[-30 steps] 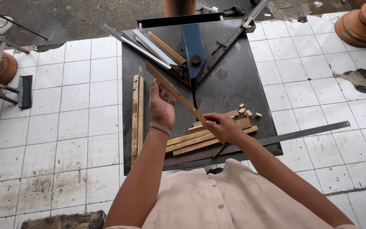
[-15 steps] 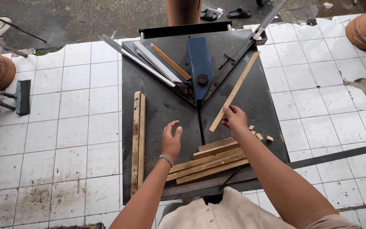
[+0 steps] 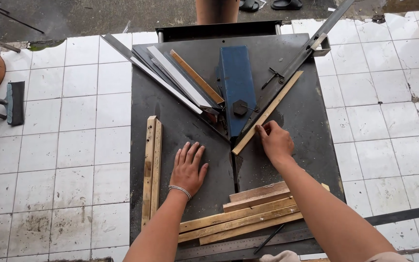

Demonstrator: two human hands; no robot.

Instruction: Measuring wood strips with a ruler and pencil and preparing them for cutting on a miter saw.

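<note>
Your left hand [image 3: 188,167] lies flat, fingers spread, on the dark metal surface [image 3: 180,121] amid white floor tiles [image 3: 64,145], while your right hand [image 3: 275,141] has its grip pinched on a wooden strip [image 3: 267,112].

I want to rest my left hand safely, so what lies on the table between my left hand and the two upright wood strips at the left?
Nothing: in the head view, only bare dark tabletop separates the left hand from the two wood strips.

Pale wooden strip [image 3: 267,112] — long, thin, lying diagonally on the dark desk [image 3: 180,131], flat against the metal fence [image 3: 292,63] — lower end beside the blue guard [image 3: 236,87]
</note>
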